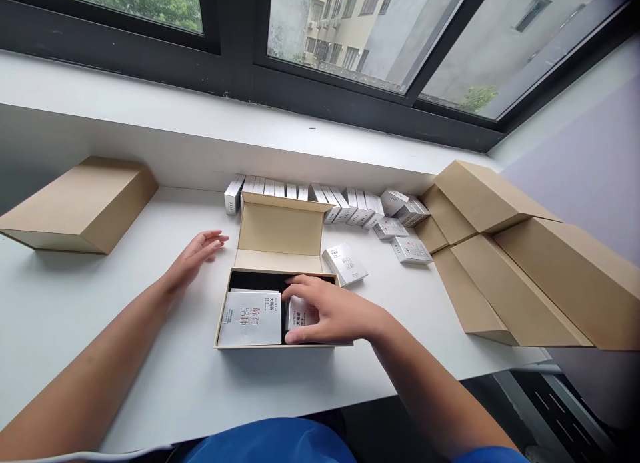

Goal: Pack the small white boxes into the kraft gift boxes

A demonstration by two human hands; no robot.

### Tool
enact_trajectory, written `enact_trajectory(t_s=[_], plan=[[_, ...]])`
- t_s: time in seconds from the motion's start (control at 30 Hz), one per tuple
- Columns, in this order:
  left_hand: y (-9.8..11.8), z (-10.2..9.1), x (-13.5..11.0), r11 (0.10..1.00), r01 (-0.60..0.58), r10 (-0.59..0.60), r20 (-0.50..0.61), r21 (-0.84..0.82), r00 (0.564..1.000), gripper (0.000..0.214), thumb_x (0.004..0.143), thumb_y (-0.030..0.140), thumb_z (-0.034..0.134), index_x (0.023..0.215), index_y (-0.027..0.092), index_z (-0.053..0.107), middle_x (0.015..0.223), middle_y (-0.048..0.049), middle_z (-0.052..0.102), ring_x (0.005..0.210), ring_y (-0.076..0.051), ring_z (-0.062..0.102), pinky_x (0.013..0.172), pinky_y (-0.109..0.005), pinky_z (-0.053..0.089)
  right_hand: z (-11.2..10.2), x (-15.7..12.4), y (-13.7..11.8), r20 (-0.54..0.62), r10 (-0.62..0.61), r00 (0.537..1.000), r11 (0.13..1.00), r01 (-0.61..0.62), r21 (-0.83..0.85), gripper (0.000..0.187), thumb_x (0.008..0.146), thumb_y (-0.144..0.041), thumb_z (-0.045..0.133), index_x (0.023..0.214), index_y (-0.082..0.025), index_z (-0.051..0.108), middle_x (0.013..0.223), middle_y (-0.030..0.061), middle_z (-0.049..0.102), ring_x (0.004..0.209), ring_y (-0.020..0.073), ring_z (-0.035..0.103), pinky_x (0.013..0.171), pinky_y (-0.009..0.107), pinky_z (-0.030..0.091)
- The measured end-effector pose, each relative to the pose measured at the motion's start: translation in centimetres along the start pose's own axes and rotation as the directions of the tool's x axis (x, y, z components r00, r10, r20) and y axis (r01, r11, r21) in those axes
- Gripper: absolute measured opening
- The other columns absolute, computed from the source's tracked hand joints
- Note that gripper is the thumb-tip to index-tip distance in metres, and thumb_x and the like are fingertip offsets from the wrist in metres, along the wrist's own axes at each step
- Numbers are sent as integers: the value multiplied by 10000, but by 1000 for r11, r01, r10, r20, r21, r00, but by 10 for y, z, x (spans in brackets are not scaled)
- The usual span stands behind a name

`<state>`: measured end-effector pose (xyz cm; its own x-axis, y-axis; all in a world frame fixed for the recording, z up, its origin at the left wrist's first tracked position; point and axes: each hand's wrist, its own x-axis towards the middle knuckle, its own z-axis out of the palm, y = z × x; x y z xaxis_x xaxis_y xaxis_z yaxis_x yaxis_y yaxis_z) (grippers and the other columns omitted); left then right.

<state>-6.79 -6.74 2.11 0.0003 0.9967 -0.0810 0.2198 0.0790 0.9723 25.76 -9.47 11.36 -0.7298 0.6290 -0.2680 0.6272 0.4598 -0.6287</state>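
An open kraft gift box (280, 233) stands in front of me, its lid tipped back toward the window. In its left half lies a small white printed box (250, 320), with edges of more showing beneath. My right hand (325, 310) reaches into the right half, fingers and thumb gripping another white printed carton (299, 314), partly hidden under the palm. My left hand (203, 250) hovers left of the open lid, fingers stretched out, with nothing in it. Just right of the gift box, a single white carton (346, 264) lies flat on the table.
A row of several white cartons (350, 206) lines the wall at the back, with a few loose ones (411, 250) to the right. Closed kraft boxes (520, 276) are stacked at the right, and one more kraft box (85, 203) stands at the left on the white table (165, 383).
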Motion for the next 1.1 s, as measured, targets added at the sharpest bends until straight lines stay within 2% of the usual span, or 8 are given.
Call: enact_trajectory(t_s=[0.1,0.23,0.37,0.47,0.73,0.9,0.97,1.1], plan=[[3,6,-4,999,-29,26,77,42,997,746,869,657,616,1446,214,447,1543,-182,516,1469,-326,440,1202,-541,357,-20,-6,11,-263,-57,963,989,90,114,418,936,-545,650,1274,-300,630,1301,62,665,1178,259,640,948,419,540],[2,6,-12,993,-53,40,118,108,992,735,864,629,661,1461,256,450,1553,-148,515,1487,-302,418,1254,-542,281,-58,27,40,-713,-137,687,981,-7,-195,543,831,-402,777,1315,-237,594,1334,110,645,1266,316,571,1067,502,460],[-1,-5,-15,990,-77,52,200,122,978,775,803,637,723,1452,284,490,1536,-131,541,1485,-319,430,1251,-541,306,-80,86,73,-651,-96,753,880,-240,-409,732,766,-286,804,1430,-152,525,1374,147,642,1283,339,546,1098,485,399],[-4,-15,-16,995,-46,17,305,86,952,843,763,583,791,1489,308,463,1580,-127,491,1511,-345,386,1222,-553,359,-86,110,84,-647,-41,762,838,-326,-437,337,836,-177,680,1173,-180,692,1083,97,745,1012,278,641,922,396,449],[-17,-5,-7,995,-26,37,110,-98,993,764,889,716,548,1464,219,467,1544,-173,518,1479,-344,422,1242,-572,293,-94,16,17,-787,-361,500,869,-127,-478,192,948,-376,662,917,-226,777,818,53,690,772,209,618,709,327,467],[-18,-16,-6,980,-15,45,148,-200,988,814,942,777,250,1486,212,467,1562,-162,504,1463,-347,444,1235,-581,301,-79,-79,-24,-158,-378,912,883,305,-356,555,783,-515,847,1291,-342,706,1176,48,746,1087,254,699,932,372,567],[-15,-27,-8,989,-1,43,280,-149,959,827,900,816,330,1498,263,474,1580,-133,491,1488,-361,410,1238,-578,303,-64,-92,-10,-33,-319,947,931,307,-196,927,655,-604,902,1476,-360,548,1375,67,670,1282,293,627,1076,408,525],[-3,-35,-30,991,-47,-18,466,127,885,1056,715,794,691,1597,376,288,1649,-96,391,1527,-400,334,1188,-593,380,-13,-71,43,-306,-7,952,999,16,28,1275,577,-610,937,1629,-344,269,1668,129,337,1540,381,321,1221,554,358]])
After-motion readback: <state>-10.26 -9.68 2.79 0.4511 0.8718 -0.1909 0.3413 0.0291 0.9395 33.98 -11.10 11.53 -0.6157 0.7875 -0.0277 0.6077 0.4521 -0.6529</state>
